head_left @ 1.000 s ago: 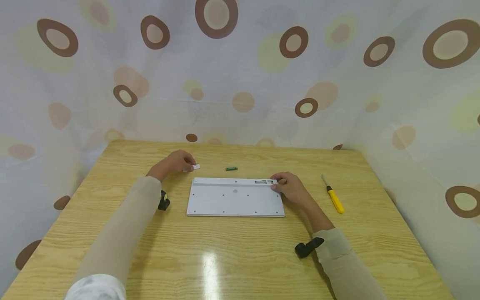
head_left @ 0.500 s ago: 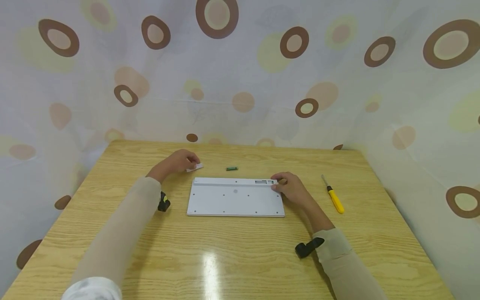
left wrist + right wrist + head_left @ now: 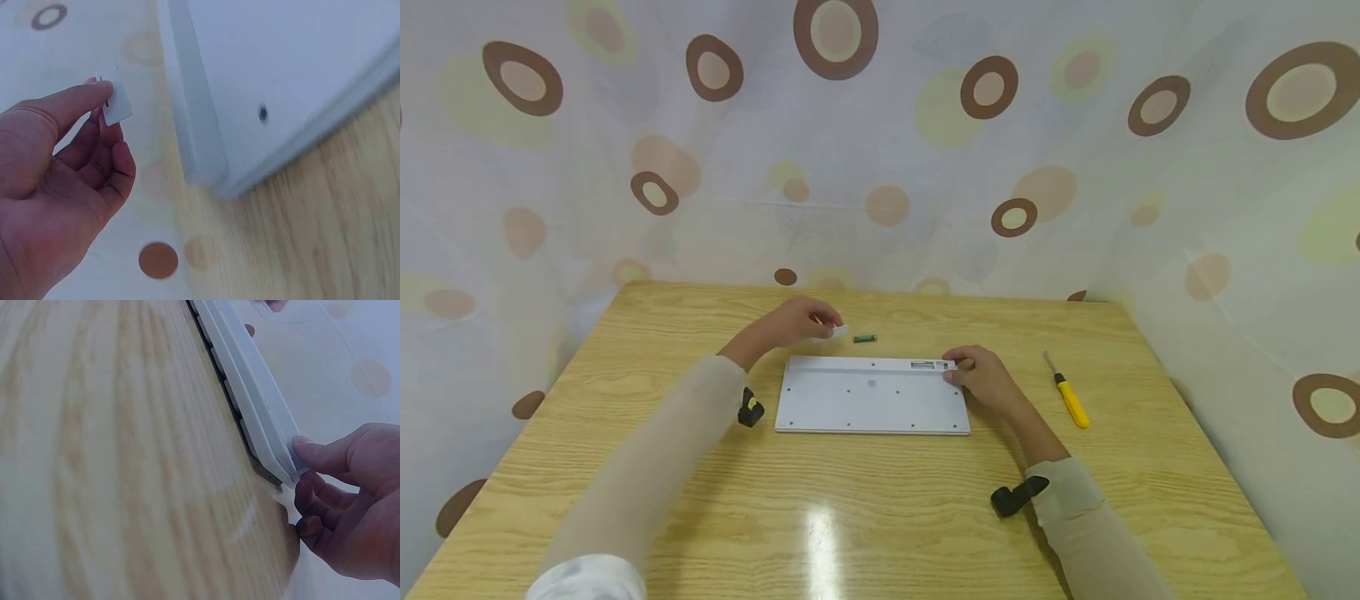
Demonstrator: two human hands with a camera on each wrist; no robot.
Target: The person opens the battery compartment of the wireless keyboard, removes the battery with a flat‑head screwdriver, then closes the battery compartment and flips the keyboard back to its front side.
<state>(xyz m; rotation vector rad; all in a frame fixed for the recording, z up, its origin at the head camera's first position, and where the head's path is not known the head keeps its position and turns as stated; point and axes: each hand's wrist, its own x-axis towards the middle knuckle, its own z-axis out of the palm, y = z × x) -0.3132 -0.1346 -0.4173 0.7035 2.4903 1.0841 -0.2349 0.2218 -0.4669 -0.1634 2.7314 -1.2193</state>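
A white keyboard [image 3: 872,404] lies face down on the table, with a battery slot [image 3: 922,365] uncovered near its far right corner. My right hand [image 3: 985,379] holds that corner; in the right wrist view the thumb [image 3: 312,453] lies on the underside and the other fingers curl beneath the edge. Beyond the keyboard's far left part, my left hand [image 3: 797,321] pinches a small white battery cover [image 3: 117,105] between thumb and fingers, off the table. Just right of the cover, a green battery [image 3: 864,338] lies on the table.
A screwdriver [image 3: 1071,402] with a yellow and black handle lies on the wooden table [image 3: 880,508], right of my right hand. Patterned cloth [image 3: 887,250] hangs behind the table and along its sides.
My left hand has lifted the battery cover and carried it to the right, near the battery. The right hand and the keyboard have stayed in place.
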